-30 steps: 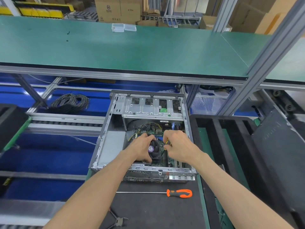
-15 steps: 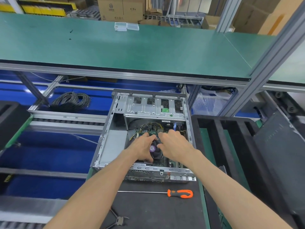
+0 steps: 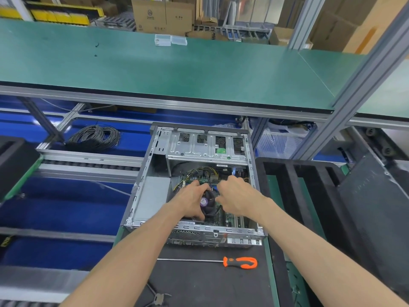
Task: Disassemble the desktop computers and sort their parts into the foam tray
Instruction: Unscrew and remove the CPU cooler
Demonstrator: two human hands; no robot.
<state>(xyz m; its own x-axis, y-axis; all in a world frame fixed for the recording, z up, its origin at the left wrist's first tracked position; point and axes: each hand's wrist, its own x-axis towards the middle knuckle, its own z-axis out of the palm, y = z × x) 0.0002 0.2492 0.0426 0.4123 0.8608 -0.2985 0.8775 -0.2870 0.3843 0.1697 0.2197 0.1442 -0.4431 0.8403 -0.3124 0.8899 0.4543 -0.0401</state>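
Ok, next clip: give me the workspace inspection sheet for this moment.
Surface: black mat under the case, green bench edge beside it.
Job's things: open computer case; cooler fan inside; black foam tray to its right.
Clutter: orange-handled screwdriver lying before the case; pliers at the near edge.
Hands: left hand grips the fan; right hand curled beside it, what it holds cannot be told.
Cables: yellow-black wires inside the case; cable coil on the left.
Surroundings: green shelf above; cardboard boxes behind.

factory line | green bench (image 3: 199, 72) | roller conveyor (image 3: 88, 163) | stacked cartons (image 3: 161, 16)
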